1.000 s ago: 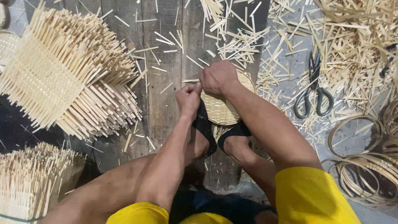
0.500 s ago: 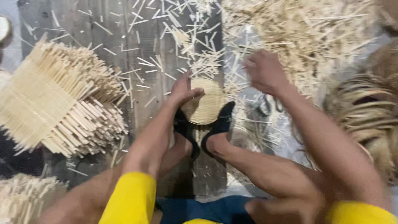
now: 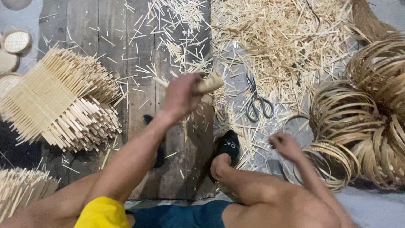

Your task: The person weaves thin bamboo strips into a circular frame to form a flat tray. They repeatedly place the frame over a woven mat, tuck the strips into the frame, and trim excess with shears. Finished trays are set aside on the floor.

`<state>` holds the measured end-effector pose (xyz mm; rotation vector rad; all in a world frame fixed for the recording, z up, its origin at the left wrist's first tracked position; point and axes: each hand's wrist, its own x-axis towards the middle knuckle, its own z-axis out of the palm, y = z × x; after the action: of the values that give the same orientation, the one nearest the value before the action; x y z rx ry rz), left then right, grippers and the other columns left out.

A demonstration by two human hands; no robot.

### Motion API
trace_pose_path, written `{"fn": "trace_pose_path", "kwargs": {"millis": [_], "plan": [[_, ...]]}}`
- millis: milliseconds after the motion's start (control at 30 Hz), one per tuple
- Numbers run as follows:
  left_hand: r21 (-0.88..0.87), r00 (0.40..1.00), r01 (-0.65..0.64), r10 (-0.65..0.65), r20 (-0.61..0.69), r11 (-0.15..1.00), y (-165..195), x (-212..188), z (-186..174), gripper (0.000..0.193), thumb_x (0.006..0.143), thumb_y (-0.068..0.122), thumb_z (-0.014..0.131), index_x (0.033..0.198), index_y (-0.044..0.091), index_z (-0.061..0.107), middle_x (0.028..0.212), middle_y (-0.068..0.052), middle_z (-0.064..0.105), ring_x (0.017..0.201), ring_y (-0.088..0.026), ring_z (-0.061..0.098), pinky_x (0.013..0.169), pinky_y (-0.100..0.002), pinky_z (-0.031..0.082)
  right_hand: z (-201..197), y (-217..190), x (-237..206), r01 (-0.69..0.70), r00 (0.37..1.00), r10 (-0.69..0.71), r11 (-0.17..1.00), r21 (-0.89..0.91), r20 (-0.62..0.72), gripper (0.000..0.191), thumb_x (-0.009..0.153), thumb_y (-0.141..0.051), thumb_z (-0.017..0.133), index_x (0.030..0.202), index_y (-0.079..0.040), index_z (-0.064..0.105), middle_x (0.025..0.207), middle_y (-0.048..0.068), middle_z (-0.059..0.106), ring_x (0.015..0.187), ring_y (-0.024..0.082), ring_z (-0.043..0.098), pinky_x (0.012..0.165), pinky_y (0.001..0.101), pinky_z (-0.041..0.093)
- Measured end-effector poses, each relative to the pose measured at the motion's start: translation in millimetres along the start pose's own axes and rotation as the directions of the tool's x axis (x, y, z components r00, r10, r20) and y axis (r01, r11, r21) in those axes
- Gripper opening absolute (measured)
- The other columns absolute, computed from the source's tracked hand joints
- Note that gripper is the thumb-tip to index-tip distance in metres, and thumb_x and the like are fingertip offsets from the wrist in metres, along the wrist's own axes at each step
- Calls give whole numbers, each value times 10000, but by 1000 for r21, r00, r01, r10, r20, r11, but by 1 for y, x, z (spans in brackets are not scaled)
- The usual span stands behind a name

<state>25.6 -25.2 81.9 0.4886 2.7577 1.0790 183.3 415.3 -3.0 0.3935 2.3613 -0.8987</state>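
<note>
The left hand grips a small woven bamboo piece, its long axis toward two o'clock, while the right hand, loosely curled and empty, is nearer the bamboo hoops at three o'clock.

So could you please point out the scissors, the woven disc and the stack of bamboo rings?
scissors (image 3: 258,102): head view, on the pivot.
woven disc (image 3: 209,85): head view, on its edge.
bamboo rings (image 3: 358,114): head view, on the stack's top.
</note>
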Motion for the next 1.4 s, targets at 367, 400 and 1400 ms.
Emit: {"fn": "trace_pose_path", "kwargs": {"millis": [367, 400, 1400], "plan": [[339, 943, -257, 158, 293, 905, -85, -73, 105, 534, 965, 431, 735, 1348, 130, 516, 1262, -122, 523, 1241, -316, 507, 1110, -506, 397, 43, -28, 141, 131, 903, -197, 973, -193, -383, 572, 808, -306, 847, 1216, 42, 646, 1192, 274, 654, 1154, 418, 600, 997, 478, 477], [374, 979, -196, 160, 125, 906, -88, -64, 109, 613, 922, 440, 752, 1377, 120, 494, 1289, -142, 504, 1273, -340, 481, 1114, -524, 382, 40, -37, 152, 111, 896, -208, 960, -257, -391, 633, 793, -305, 871, 1249, 51, 614, 1243, 295, 616, 1212, 446, 553, 1028, 496, 446], [141, 899, 294, -223, -376, 946, -44, -2, 146, 998, 681, 457, 900, 1473, 67, 434, 1442, -269, 383, 1294, -494, 397, 1046, -653, 340, 85, -85, 85, 173, 984, -177, 977, -120, -24, 613, 786, -555, 766, 1154, -69, 699, 1056, 242, 684, 1025, 421, 637, 902, 493, 506]]}}
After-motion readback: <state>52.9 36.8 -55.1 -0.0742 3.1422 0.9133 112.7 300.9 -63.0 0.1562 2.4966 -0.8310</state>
